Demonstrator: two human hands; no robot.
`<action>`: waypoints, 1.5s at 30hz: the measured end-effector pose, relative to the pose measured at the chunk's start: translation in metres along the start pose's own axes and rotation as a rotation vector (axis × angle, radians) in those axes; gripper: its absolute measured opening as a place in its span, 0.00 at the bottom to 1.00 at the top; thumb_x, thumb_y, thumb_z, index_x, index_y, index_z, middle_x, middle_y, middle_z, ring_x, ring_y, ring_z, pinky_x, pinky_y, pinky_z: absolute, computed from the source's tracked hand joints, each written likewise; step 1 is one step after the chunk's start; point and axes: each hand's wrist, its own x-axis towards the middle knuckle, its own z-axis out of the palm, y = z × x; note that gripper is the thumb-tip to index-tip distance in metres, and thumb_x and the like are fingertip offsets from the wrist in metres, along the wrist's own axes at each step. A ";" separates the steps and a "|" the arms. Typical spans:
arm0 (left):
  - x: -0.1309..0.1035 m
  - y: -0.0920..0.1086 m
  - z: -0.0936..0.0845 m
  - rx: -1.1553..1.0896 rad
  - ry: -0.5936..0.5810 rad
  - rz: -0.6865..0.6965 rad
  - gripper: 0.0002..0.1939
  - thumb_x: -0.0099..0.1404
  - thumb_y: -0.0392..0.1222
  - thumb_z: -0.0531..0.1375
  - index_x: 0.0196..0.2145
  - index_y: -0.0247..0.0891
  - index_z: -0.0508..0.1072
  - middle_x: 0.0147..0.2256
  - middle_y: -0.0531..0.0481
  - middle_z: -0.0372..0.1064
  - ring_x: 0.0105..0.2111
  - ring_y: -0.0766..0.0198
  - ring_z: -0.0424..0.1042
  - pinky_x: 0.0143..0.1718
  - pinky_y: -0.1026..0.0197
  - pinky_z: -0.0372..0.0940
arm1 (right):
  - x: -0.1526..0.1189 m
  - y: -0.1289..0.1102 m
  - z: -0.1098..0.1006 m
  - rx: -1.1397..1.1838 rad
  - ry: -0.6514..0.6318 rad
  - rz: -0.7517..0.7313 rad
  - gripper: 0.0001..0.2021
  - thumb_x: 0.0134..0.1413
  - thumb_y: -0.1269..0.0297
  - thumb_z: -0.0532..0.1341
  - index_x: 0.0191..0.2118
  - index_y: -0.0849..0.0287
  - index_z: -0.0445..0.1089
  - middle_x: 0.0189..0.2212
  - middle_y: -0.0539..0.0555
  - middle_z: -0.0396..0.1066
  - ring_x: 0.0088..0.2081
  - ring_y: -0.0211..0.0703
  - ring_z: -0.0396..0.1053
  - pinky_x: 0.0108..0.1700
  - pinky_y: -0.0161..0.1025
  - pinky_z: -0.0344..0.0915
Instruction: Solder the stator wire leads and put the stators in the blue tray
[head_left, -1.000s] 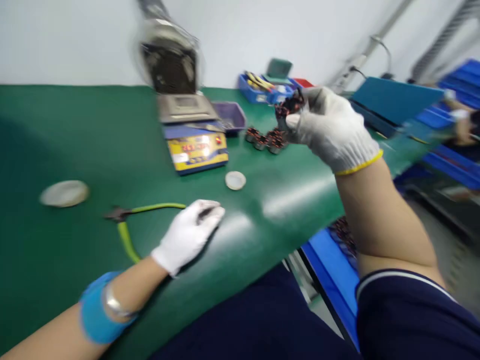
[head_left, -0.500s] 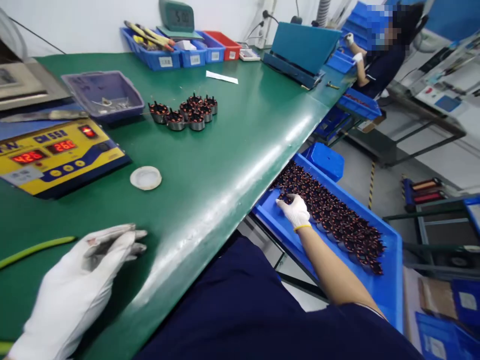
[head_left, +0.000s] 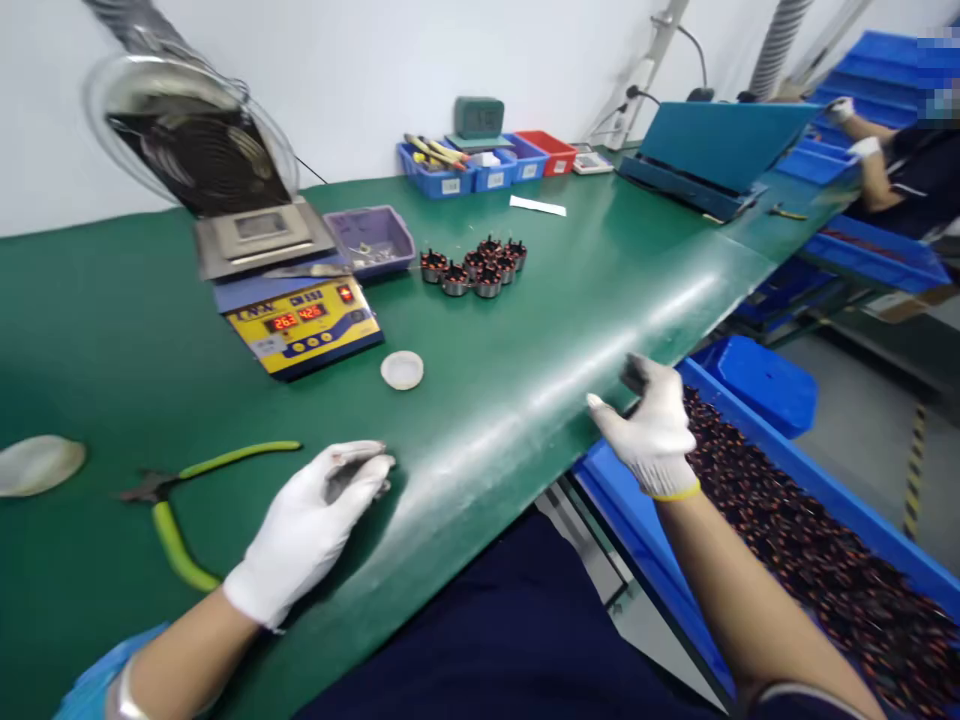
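My left hand (head_left: 319, 520), in a white glove with darkened fingertips, rests at the front of the green table. Its fingers are loosely curled, a gap shows between thumb and forefinger, and I see nothing in it. Beside it lie cutting pliers (head_left: 161, 490) with green handles, jaws spread. My right hand (head_left: 652, 425), gloved too, hovers over the table edge by the blue tray (head_left: 637, 510); thumb and fingers are apart, with no part visible between them. Many small copper-wound motor stators (head_left: 787, 520) fill the tray. A small group of stators (head_left: 487, 280) stands upright on the table.
A yellow-blue soldering station (head_left: 307, 325), a purple bin (head_left: 373, 240) and a white round dish (head_left: 403, 370) stand left of the middle. Small blue bins (head_left: 450, 185) and a clock (head_left: 478, 118) line the wall. Another person (head_left: 911, 165) works at the far right.
My right hand has lifted out of the blue tray to the table edge, its fingers spreading. My left hand stays on the table. The view has swung left, bringing the whole pliers into sight.
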 end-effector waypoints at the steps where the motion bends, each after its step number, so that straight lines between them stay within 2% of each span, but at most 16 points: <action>1: 0.001 -0.002 0.000 -0.008 -0.005 0.018 0.34 0.51 0.70 0.68 0.42 0.37 0.75 0.40 0.40 0.80 0.38 0.51 0.79 0.47 0.46 0.75 | 0.025 -0.017 0.011 -0.007 -0.001 -0.088 0.38 0.52 0.49 0.66 0.66 0.56 0.59 0.58 0.66 0.64 0.54 0.63 0.70 0.61 0.61 0.69; 3: 0.001 -0.007 -0.002 -0.017 -0.032 0.053 0.31 0.55 0.67 0.68 0.42 0.37 0.75 0.41 0.41 0.79 0.39 0.51 0.79 0.48 0.47 0.75 | 0.080 -0.052 0.040 -0.071 -0.104 -0.253 0.37 0.50 0.51 0.67 0.64 0.60 0.63 0.60 0.67 0.63 0.61 0.65 0.64 0.64 0.61 0.65; 6: 0.000 -0.014 -0.006 -0.005 -0.079 0.091 0.25 0.59 0.61 0.66 0.43 0.38 0.75 0.40 0.43 0.79 0.40 0.53 0.79 0.48 0.49 0.75 | 0.149 -0.097 0.084 -0.304 -0.308 -0.251 0.35 0.50 0.59 0.69 0.65 0.60 0.65 0.69 0.67 0.55 0.68 0.67 0.56 0.67 0.60 0.60; 9: 0.000 -0.017 -0.009 0.040 -0.109 0.128 0.20 0.63 0.58 0.65 0.44 0.40 0.76 0.40 0.45 0.79 0.40 0.54 0.79 0.48 0.50 0.75 | 0.186 -0.119 0.112 -0.406 -0.385 -0.201 0.27 0.55 0.62 0.67 0.59 0.65 0.71 0.69 0.70 0.54 0.69 0.71 0.52 0.67 0.64 0.57; 11: 0.000 -0.017 -0.010 0.067 -0.129 0.156 0.19 0.64 0.57 0.64 0.44 0.41 0.77 0.40 0.45 0.79 0.40 0.53 0.79 0.47 0.51 0.75 | 0.190 -0.120 0.117 -0.403 -0.375 -0.190 0.20 0.58 0.62 0.65 0.53 0.68 0.75 0.67 0.72 0.57 0.69 0.73 0.52 0.67 0.67 0.54; 16: 0.002 -0.001 -0.008 -0.127 -0.131 0.043 0.21 0.65 0.60 0.63 0.42 0.38 0.74 0.39 0.43 0.78 0.33 0.57 0.79 0.35 0.55 0.76 | 0.127 -0.115 0.090 -0.325 -0.360 -0.329 0.12 0.55 0.60 0.68 0.44 0.57 0.78 0.70 0.59 0.55 0.73 0.67 0.45 0.70 0.65 0.52; 20: 0.004 0.013 0.000 -0.558 -0.227 -0.233 0.33 0.63 0.69 0.61 0.50 0.36 0.68 0.42 0.38 0.77 0.26 0.58 0.78 0.19 0.62 0.69 | 0.041 -0.144 0.064 0.145 -0.314 -0.764 0.10 0.55 0.57 0.68 0.43 0.52 0.77 0.64 0.59 0.63 0.69 0.64 0.55 0.66 0.66 0.61; 24: -0.005 0.011 0.007 -0.683 -0.333 -0.256 0.32 0.66 0.73 0.52 0.34 0.38 0.73 0.21 0.50 0.70 0.16 0.64 0.69 0.14 0.66 0.60 | -0.006 -0.182 0.056 0.381 -0.415 -0.927 0.14 0.59 0.55 0.67 0.48 0.52 0.74 0.58 0.61 0.69 0.60 0.59 0.68 0.62 0.61 0.68; 29: -0.021 0.009 0.003 -0.552 -0.189 -0.245 0.34 0.68 0.72 0.48 0.29 0.40 0.76 0.17 0.51 0.68 0.13 0.67 0.63 0.13 0.65 0.52 | -0.004 -0.189 0.057 0.538 -0.535 -0.566 0.42 0.44 0.42 0.74 0.62 0.56 0.65 0.55 0.64 0.71 0.56 0.60 0.72 0.57 0.57 0.72; 31: -0.021 0.008 0.000 -0.539 -0.171 -0.239 0.34 0.68 0.72 0.47 0.29 0.40 0.76 0.18 0.51 0.69 0.12 0.67 0.63 0.13 0.65 0.51 | -0.002 -0.186 0.056 0.561 -0.654 -0.422 0.36 0.48 0.45 0.72 0.60 0.56 0.67 0.53 0.61 0.72 0.53 0.56 0.74 0.52 0.52 0.75; 33: -0.017 0.007 0.000 -0.519 -0.154 -0.218 0.34 0.68 0.73 0.47 0.29 0.40 0.75 0.17 0.51 0.69 0.12 0.67 0.63 0.13 0.65 0.52 | -0.006 -0.186 0.056 0.561 -0.711 -0.414 0.18 0.58 0.53 0.66 0.51 0.55 0.72 0.46 0.57 0.76 0.47 0.49 0.76 0.48 0.46 0.76; 36: -0.015 0.005 0.002 -0.531 -0.080 -0.209 0.35 0.65 0.76 0.50 0.31 0.39 0.74 0.18 0.51 0.70 0.12 0.67 0.62 0.13 0.65 0.54 | -0.020 -0.190 0.055 0.469 -0.523 -0.694 0.06 0.64 0.65 0.59 0.38 0.55 0.74 0.36 0.54 0.77 0.41 0.45 0.76 0.54 0.50 0.74; 39: -0.021 0.006 0.006 -0.593 -0.036 -0.243 0.36 0.61 0.78 0.53 0.33 0.38 0.74 0.20 0.51 0.71 0.13 0.68 0.62 0.13 0.66 0.55 | -0.033 -0.193 0.048 0.306 -0.308 -1.016 0.06 0.61 0.69 0.61 0.42 0.53 0.74 0.35 0.53 0.79 0.36 0.46 0.75 0.60 0.58 0.70; 41: -0.027 0.010 0.007 -0.626 -0.095 -0.280 0.36 0.62 0.77 0.52 0.33 0.38 0.73 0.20 0.51 0.72 0.12 0.68 0.62 0.13 0.66 0.54 | -0.036 -0.190 0.042 0.383 -0.325 -1.094 0.07 0.61 0.68 0.62 0.44 0.51 0.73 0.34 0.50 0.79 0.34 0.44 0.75 0.60 0.57 0.71; 43: -0.031 0.013 0.006 -0.642 -0.177 -0.305 0.36 0.64 0.76 0.50 0.32 0.37 0.74 0.20 0.49 0.72 0.12 0.68 0.62 0.12 0.67 0.53 | -0.033 -0.188 0.040 0.601 -0.383 -0.950 0.06 0.63 0.64 0.61 0.45 0.50 0.72 0.34 0.50 0.78 0.36 0.43 0.76 0.61 0.56 0.70; 45: -0.033 0.014 0.005 -0.639 -0.224 -0.300 0.35 0.66 0.74 0.49 0.32 0.37 0.75 0.20 0.47 0.73 0.12 0.68 0.62 0.12 0.67 0.51 | -0.024 -0.188 0.041 0.754 -0.443 -0.649 0.07 0.64 0.58 0.61 0.45 0.52 0.73 0.37 0.53 0.77 0.40 0.45 0.77 0.57 0.55 0.73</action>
